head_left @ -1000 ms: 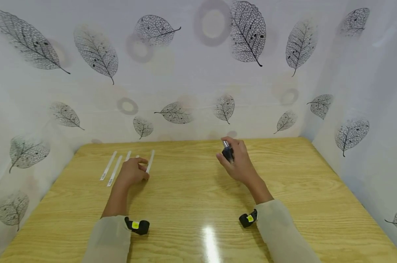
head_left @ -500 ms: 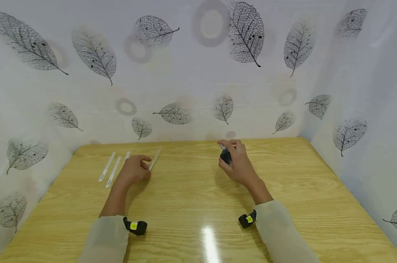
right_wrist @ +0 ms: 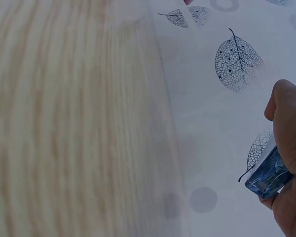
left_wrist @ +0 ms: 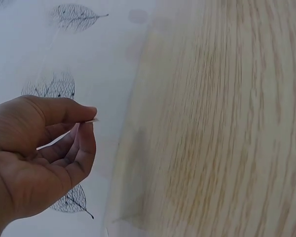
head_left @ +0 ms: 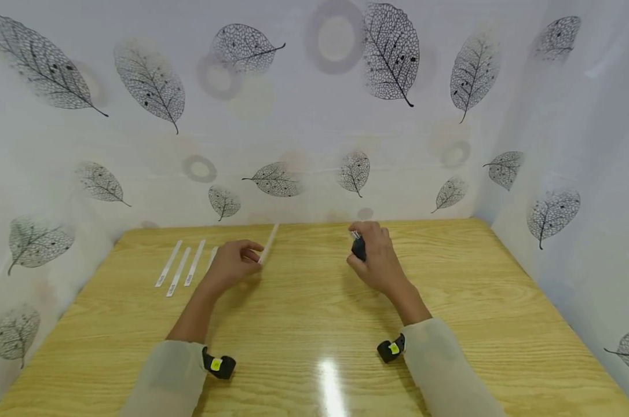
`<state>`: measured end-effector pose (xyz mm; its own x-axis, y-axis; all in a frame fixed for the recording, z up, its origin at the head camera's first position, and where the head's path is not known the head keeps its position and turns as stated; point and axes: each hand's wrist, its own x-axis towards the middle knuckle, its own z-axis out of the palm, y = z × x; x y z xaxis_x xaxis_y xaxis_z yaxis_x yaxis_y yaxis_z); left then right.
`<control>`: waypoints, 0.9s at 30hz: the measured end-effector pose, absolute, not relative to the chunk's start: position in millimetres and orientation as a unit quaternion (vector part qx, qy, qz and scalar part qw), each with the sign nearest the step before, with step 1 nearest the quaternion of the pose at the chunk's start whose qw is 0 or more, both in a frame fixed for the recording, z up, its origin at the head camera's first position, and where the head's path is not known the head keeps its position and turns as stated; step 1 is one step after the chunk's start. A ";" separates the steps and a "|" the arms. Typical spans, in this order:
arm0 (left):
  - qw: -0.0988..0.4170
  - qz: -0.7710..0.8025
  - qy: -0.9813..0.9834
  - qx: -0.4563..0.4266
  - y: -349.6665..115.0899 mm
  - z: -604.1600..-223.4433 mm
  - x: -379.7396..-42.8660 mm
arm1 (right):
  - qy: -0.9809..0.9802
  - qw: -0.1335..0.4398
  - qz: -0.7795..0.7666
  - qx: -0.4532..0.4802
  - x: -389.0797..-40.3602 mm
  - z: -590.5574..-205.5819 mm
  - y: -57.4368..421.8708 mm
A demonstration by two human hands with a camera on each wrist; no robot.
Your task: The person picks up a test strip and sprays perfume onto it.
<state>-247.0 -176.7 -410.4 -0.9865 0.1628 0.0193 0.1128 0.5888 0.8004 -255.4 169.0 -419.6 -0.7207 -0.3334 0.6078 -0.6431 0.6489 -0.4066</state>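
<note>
Between the thumb and fingertips of my left hand (head_left: 233,265) is a narrow white paper strip (head_left: 270,240), pinched near its lower end and slanting up to the right. In the left wrist view only a small tip of the strip (left_wrist: 92,120) shows at the pinch. My right hand (head_left: 379,260) grips a small dark-blue glass perfume bottle (head_left: 358,248) with a silver top, its index finger over that top. The right wrist view shows the bottle's (right_wrist: 270,174) square blue base below the fingers; the top is hidden there.
Several more white strips (head_left: 179,272) with printed ends lie side by side on the left of the wooden table (head_left: 304,313). One is partly covered by my left hand. A leaf-patterned curtain (head_left: 314,127) stands along the back and sides.
My left hand has lifted one strip and carried it to the right, uncovering strips on the table. My right hand keeps the perfume bottle, fingers shifted slightly on its top.
</note>
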 end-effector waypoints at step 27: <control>0.156 0.640 0.746 0.097 -118.7 -416.5 -232.5 | -0.890 0.268 0.255 0.266 -255.2 -419.6 169.1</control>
